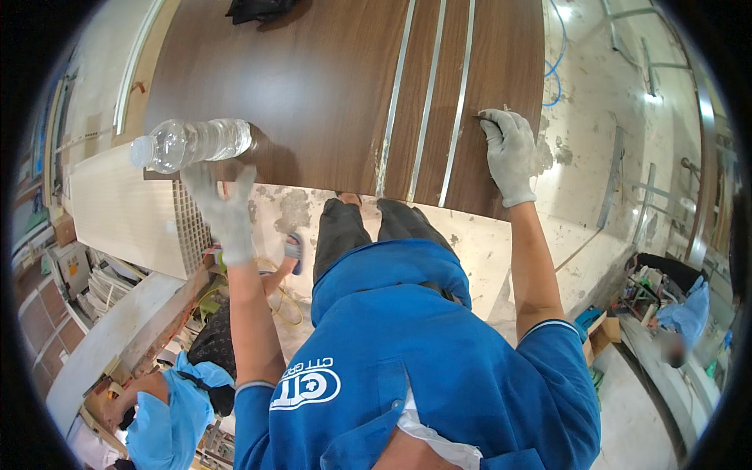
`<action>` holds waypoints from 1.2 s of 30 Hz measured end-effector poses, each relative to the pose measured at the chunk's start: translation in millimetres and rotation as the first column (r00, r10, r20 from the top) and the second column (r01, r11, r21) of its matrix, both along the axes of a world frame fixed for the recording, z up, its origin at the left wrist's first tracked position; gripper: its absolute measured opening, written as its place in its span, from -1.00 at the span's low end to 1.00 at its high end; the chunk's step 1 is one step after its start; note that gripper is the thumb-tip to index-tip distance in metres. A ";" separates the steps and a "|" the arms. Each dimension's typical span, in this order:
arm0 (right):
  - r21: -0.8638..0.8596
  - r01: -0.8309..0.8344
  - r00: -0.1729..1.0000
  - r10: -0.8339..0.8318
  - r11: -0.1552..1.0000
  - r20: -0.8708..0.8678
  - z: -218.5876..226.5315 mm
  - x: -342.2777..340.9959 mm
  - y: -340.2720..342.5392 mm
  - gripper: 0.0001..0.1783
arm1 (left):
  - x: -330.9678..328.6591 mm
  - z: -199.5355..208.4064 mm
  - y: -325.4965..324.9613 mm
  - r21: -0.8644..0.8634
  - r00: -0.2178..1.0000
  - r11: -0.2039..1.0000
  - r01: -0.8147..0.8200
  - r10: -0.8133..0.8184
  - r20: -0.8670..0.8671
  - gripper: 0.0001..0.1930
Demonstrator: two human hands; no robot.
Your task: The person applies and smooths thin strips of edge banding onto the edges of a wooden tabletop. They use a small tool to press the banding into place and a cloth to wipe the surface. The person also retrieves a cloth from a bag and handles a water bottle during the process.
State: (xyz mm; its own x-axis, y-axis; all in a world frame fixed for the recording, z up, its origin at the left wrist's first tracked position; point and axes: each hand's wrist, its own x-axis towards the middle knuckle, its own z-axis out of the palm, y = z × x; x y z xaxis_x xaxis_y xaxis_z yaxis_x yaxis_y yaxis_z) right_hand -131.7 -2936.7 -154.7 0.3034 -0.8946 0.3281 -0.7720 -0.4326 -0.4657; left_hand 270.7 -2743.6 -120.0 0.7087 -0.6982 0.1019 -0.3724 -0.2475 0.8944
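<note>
The right hand [511, 153], gloved in grey, has its fingers bent together on the brown wood-grain panel [305, 110], near its right edge; the left hand [227, 219], also gloved, is spread with thumb and fingers parted, just below the clear bottle [196, 145]. Blur and the bent view leave it unclear whether the left touches the bottle or the right pinches something thin. The panel fills the upper middle of the frame, three pale strips [428, 102] crossing it left of the right hand; the bottle is at its lower-left corner. Handling this well would mean closing the left hand around the bottle's body without squeezing, keeping the right one's pressure light, clear of the strips. A black item [258, 8] lies at the top edge.
</note>
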 end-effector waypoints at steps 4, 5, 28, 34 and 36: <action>0.001 -0.035 0.998 0.035 0.999 -0.060 1.5 -2.0 2.8 -0.86 | 16.6 0.2 -68.9 -0.167 0.996 0.982 -0.092 0.087 -0.037 -0.12; -0.006 -0.034 0.998 0.034 0.999 -0.052 1.4 -2.1 3.2 -0.86 | 21.1 1.5 -76.6 -0.219 0.995 0.974 -0.051 0.031 -0.095 -0.20; -0.046 -0.022 1.000 0.022 0.999 0.007 -1.1 -5.9 7.9 -0.87 | -53.8 87.4 -38.5 0.727 0.130 0.668 0.157 -0.744 0.655 -0.50; -0.038 -0.010 0.997 0.013 0.999 0.082 -0.1 -6.7 8.4 -0.87 | -68.1 94.1 -39.4 0.749 0.012 0.633 0.194 -0.766 0.643 -0.62; 0.008 0.007 0.986 -0.008 1.000 0.166 1.9 -7.2 8.3 -0.87 | -78.7 90.6 -40.4 0.774 -0.007 0.594 0.217 -0.792 0.610 -0.63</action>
